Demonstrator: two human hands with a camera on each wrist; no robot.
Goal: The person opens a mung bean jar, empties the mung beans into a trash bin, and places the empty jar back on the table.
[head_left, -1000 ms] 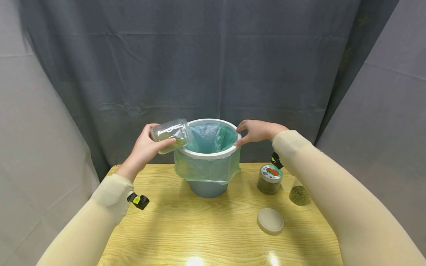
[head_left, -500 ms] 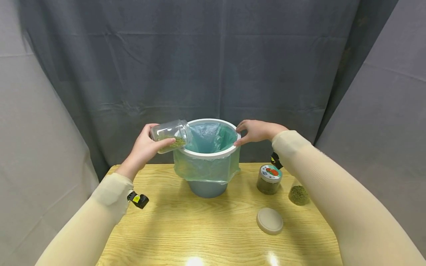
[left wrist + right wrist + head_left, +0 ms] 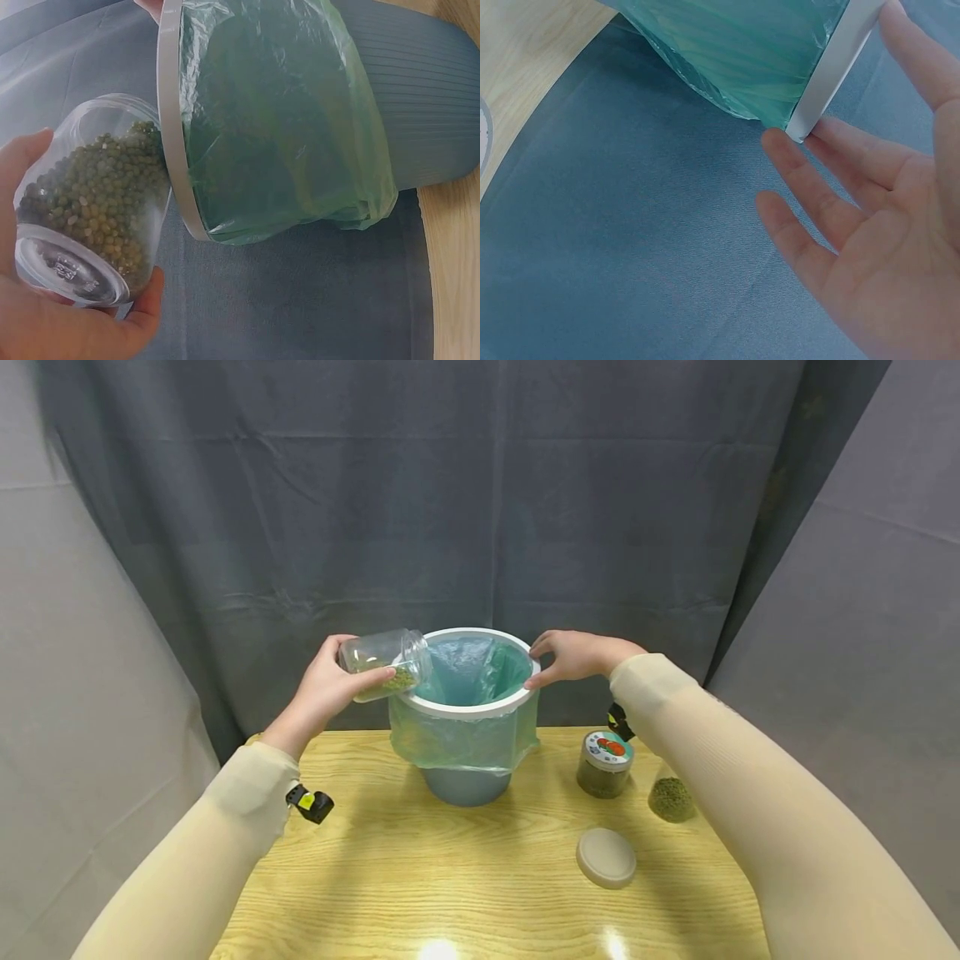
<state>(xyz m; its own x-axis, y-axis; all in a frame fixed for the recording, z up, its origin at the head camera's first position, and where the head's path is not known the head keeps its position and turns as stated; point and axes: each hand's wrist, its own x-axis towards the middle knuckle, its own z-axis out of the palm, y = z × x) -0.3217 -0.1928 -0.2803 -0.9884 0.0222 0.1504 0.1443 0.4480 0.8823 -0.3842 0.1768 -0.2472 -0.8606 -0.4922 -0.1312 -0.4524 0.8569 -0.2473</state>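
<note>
My left hand (image 3: 322,689) grips a clear open-mouthed jar (image 3: 377,649) tilted nearly onto its side, its mouth at the left rim of the bin. Small green beans (image 3: 112,191) that look like mung beans lie along the jar's lower side. A green plastic liner (image 3: 465,739) is folded over the grey bin (image 3: 467,787) and held by a white ring (image 3: 468,712). On the bin's right side, my right hand (image 3: 573,654) touches the ring with thumb and fingertips. In the right wrist view its fingers (image 3: 799,244) are spread and mostly straight.
Right of the bin stands a lidded jar (image 3: 602,777) with a tomato-like picture on its lid. Another clear container (image 3: 671,797) of green grains is partly behind the right sleeve. A beige round lid (image 3: 606,858) lies on the wooden table (image 3: 420,877). Grey curtains (image 3: 375,510) enclose the back and sides.
The left hand and the jar have risen slightly, and the jar lies a bit closer to level. The right hand stays at the bin's ring.
</note>
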